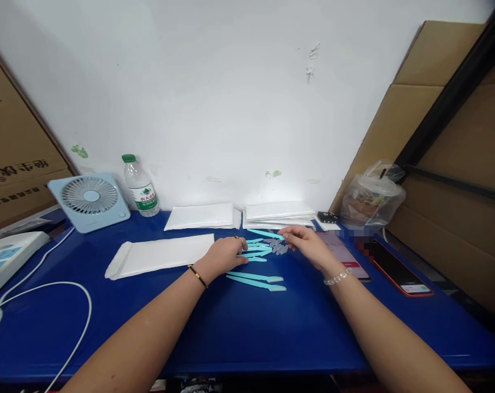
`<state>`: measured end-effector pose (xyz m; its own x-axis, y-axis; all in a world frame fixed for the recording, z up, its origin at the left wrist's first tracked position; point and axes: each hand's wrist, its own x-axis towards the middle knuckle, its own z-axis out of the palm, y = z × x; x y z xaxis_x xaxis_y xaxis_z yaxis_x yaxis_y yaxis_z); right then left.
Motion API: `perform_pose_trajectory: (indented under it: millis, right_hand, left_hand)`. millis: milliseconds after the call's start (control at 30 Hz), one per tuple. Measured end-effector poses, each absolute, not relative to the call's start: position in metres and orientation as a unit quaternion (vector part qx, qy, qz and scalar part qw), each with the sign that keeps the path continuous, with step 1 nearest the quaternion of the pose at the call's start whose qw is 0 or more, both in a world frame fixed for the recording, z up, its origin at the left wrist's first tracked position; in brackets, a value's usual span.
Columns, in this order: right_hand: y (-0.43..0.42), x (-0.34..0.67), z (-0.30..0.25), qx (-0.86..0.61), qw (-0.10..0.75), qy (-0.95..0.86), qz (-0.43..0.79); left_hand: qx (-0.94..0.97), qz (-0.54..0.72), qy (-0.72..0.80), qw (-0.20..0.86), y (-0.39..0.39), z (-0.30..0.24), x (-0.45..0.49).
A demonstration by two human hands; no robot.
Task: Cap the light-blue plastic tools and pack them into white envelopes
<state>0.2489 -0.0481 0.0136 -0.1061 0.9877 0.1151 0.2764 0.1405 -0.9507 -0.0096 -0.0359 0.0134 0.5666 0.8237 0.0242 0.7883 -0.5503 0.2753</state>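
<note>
Several thin turquoise eyebrow razors (pixel 257 253) fan out to the right from my left hand (pixel 226 254), whose thumb and fingers are closed around their near ends. My right hand (pixel 306 243) pinches the right end of another turquoise eyebrow razor (pixel 263 233), which points left above the bunch. Between my hands lies a cluster of small translucent caps (pixel 279 246). Two loose razors (pixel 257 281) rest on the blue table nearer to me, with their blade ends to the right.
A white padded envelope (pixel 165 254) lies left of my left hand. White packets (pixel 200 216) and another white stack (pixel 278 212) sit against the wall. Fan (pixel 92 199), bottle (pixel 141 188) and white cable (pixel 89 305) are left; phone (pixel 398 267) and bagged cup (pixel 370 196) right.
</note>
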Motion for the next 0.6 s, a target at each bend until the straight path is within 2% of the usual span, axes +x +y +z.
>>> perform_pose_trajectory:
  millis: [200,333,400,467,533,600]
  right_hand:
    - [-0.048,0.246,0.008,-0.467,0.419,-0.626,0.463]
    - [-0.051,0.239,0.007,-0.427,0.390,-0.642,0.504]
    - [-0.049,0.242,0.007,-0.453,0.380,-0.672,0.446]
    - [-0.045,0.251,0.004,-0.503,0.358,-0.719,0.321]
    - [-0.041,0.262,0.001,-0.539,0.302,-0.759,0.205]
    - [-0.039,0.269,-0.003,-0.548,0.235,-0.787,0.156]
  left_hand:
    - [0.871,0.216,0.439,0.028,-0.042,0.025,-0.005]
    - [0.902,0.174,0.393,0.036,-0.044,0.026,-0.001]
    - [0.904,0.145,0.397,0.066,-0.043,0.024,-0.001]
    - [0.894,0.142,0.414,0.092,-0.041,0.022,-0.002]
    - [0.884,0.148,0.431,0.107,-0.039,0.022,-0.004]
    - [0.878,0.153,0.439,0.117,-0.038,0.022,-0.006]
